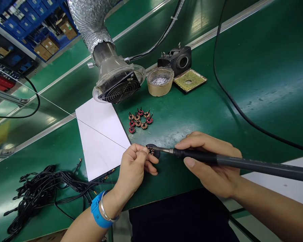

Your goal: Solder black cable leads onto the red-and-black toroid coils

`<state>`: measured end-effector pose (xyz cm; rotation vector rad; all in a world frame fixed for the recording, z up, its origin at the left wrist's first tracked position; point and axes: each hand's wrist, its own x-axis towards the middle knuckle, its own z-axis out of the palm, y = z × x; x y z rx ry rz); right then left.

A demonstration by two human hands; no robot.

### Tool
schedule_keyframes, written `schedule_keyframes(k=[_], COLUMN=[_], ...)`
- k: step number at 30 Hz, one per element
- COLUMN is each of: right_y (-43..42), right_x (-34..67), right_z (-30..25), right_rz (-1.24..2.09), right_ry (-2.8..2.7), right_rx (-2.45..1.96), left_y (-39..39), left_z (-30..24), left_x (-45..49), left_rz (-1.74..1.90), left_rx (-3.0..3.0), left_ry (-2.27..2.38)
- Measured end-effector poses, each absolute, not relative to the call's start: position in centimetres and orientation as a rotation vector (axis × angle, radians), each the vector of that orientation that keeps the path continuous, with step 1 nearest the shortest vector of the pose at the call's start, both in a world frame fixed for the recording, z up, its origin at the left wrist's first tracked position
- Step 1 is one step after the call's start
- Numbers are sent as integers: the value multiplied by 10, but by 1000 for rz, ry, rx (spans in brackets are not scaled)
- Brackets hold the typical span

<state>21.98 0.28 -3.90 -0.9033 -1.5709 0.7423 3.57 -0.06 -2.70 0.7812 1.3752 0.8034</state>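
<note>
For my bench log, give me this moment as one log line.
left hand: pinching coil | right hand: gripping soldering iron, tip at coil | nearby: spare coils, white sheet, extractor fan

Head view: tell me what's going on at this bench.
A person is soldering at a green bench. The left hand pinches a small toroidal coil, and a thin wire, likely solder, runs to that hand. The right hand grips a soldering iron, its tip at the coil. More coils lie in a cluster beyond, near a fume extractor fan and a solder pot.
</note>
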Motion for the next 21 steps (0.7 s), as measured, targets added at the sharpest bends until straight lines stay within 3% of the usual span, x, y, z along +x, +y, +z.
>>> schedule_keyframes(k=[21], right_y=[2], right_x=[221], right_z=[-38], right_rz=[736], right_ry=[-1545], right_rx=[-891], left_y=[0], left_z=[-27], left_x=[35], left_rz=[801], left_rx=[779], left_ry=[1371])
